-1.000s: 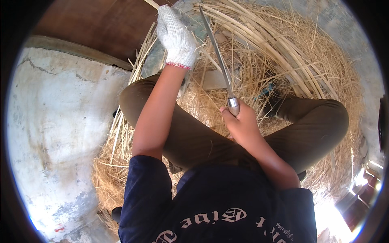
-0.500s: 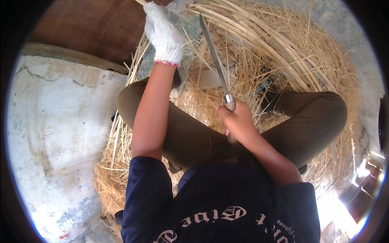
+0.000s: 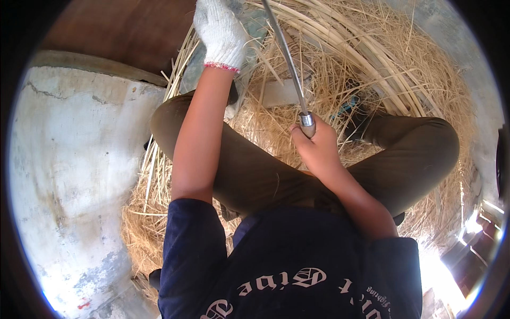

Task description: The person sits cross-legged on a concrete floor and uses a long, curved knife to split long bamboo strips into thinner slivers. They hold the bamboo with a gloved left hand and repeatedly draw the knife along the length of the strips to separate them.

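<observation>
Tan fibrous shavings [image 3: 449, 101] surround my trousered legs [image 3: 406, 162]; split strips [image 3: 382, 80] lie beyond. The long knife [image 3: 288, 58] extends over shavings, pointed away, presumably for safety. My gloved left hand [image 3: 221, 34], probably protected against cuts, is cropped: grip undeterminable. My bare right hand [image 3: 321, 151] encloses the wooden handle [image 3: 307, 129].

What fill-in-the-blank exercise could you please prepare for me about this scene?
1. The left hand wears a white knitted ____.
2. The bare right hand grips a long-bladed knife by its ____.
3. A pale, cracked wall stands on the ____ side of the picture.
Missing words: glove; handle; left.
</observation>
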`<state>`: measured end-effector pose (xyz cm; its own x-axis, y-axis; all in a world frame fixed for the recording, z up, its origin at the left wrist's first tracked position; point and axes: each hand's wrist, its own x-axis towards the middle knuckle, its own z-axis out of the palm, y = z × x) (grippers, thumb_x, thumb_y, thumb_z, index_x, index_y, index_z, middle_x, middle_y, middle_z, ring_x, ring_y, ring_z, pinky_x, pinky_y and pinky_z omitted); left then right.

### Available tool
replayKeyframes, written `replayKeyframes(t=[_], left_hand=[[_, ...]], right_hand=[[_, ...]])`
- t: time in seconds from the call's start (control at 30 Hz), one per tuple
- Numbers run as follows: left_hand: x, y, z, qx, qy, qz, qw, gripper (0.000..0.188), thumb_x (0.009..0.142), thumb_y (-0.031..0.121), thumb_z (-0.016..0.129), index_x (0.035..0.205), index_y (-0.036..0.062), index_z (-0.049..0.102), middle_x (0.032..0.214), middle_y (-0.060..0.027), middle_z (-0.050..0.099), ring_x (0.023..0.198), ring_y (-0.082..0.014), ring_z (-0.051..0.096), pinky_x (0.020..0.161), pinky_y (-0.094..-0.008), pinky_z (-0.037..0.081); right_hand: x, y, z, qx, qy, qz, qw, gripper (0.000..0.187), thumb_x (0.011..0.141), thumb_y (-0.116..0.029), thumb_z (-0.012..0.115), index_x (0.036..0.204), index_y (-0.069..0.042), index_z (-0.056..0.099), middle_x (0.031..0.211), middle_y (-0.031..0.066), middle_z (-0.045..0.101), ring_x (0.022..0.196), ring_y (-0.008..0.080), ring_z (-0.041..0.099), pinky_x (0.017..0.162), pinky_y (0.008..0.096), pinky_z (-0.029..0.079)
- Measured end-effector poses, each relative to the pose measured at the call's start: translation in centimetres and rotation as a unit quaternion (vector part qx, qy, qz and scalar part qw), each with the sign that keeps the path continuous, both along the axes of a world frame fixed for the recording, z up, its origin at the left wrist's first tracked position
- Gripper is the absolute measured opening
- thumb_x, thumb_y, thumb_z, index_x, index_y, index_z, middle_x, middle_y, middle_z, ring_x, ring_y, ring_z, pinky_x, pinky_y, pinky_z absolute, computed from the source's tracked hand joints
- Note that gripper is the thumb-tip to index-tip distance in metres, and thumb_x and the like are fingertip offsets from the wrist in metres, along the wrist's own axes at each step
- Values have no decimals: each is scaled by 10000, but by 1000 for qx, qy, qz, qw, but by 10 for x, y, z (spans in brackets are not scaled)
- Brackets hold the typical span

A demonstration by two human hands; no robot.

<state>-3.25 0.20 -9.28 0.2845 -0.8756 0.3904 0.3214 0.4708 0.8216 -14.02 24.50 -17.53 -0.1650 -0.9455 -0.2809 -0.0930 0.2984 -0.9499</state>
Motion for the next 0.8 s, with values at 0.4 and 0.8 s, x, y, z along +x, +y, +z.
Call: replayKeyframes(t=[0.4, 0.8], left_hand=[[9, -5, 0, -13, -12, 17, 1000, 347, 1071, 438, 544, 846, 175, 574, 755, 74, 478, 687, -54, 433, 611, -250, 361], [12, -10, -2, -6, 15, -7, 1000, 363, 1061, 459, 556, 808, 199, 533, 692, 87, 452, 600, -52, 405, 536, -251, 332]], right_hand=[[1, -5, -11, 2, -22, -3, 1000, 204, 891, -193, 682, 928, 0, 628, 698, 124, 623, 616, 237, 601, 621, 393, 480], [8, -8, -26, -19, 48, -12, 999, 185, 863, -158, 666, 919, 10, 616, 727, 187, 644, 645, 323, 635, 648, 420, 498]])
